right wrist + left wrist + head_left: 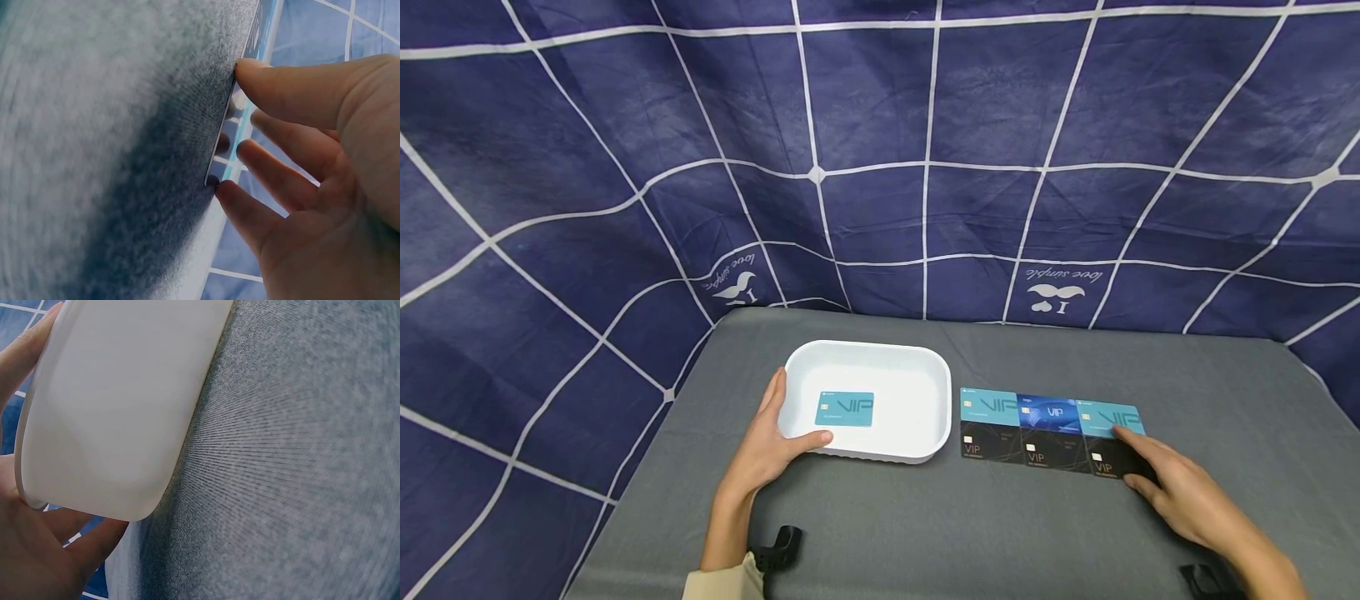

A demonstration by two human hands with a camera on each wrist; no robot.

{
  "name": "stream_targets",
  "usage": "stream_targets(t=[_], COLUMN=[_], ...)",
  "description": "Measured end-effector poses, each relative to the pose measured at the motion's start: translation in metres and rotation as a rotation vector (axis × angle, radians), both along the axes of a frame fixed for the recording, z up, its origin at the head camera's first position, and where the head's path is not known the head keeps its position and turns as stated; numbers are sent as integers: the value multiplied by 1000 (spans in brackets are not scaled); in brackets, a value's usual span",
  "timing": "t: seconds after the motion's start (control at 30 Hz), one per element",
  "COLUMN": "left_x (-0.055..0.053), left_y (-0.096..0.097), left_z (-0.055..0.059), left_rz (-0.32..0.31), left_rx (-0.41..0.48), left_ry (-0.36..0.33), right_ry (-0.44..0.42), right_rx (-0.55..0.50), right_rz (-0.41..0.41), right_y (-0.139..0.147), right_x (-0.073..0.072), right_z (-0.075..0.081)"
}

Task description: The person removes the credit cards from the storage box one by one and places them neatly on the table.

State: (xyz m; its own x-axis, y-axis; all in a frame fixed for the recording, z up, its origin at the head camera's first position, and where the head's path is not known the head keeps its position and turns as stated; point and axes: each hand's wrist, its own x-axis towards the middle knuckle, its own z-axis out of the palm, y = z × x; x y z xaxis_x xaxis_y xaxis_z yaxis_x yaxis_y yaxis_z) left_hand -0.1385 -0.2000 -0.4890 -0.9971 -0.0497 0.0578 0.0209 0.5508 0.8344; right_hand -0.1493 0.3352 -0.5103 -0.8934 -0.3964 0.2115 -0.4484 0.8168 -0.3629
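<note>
A: What can you read on the cards?

B: "VIP" on all 7; the finer print is too small. On the navy curtain (880,92), 2 upside-down prints say "love simple", each with an "I", a heart and a moustache.

A: Which way do the cards point?

B: Their long axes run left to right, the lettering upright for the person and each visible chip toward the left. The white tray (917,400) is also longest left to right.

A: Count them by place.

B: 1 light-blue card (845,409) lies flat inside the tray, left of its middle. The other 6 lie on the grey table (887,525), right of the tray, edge to edge in 2 rows of 3. The far row has a left light-blue card (988,406), a dark-blue card (1049,414) and a right light-blue card (1108,415); the near row is 3 black cards (1055,451).

A: And the hands?

B: The left hand (765,450) grips the tray's left end, thumb over the near rim. The right hand (1183,496) is at the right end of the rows, fingers loosely spread, thumb touching the rightmost black card's edge. It isn't closed around any card.
</note>
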Motion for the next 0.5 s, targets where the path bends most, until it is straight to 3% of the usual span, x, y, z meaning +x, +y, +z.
stream_targets(t=[0.3,0.5], left_x=[-1,-1], left_y=[0,0], left_z=[1,0], left_rz=[0,4], left_rx=[-2,0], left_ry=[2,-10], right_ry=[72,60], right_rx=[-10,-22], right_rz=[-14,-17], right_y=[2,3], right_x=[-3,-2], right_z=[-1,-1])
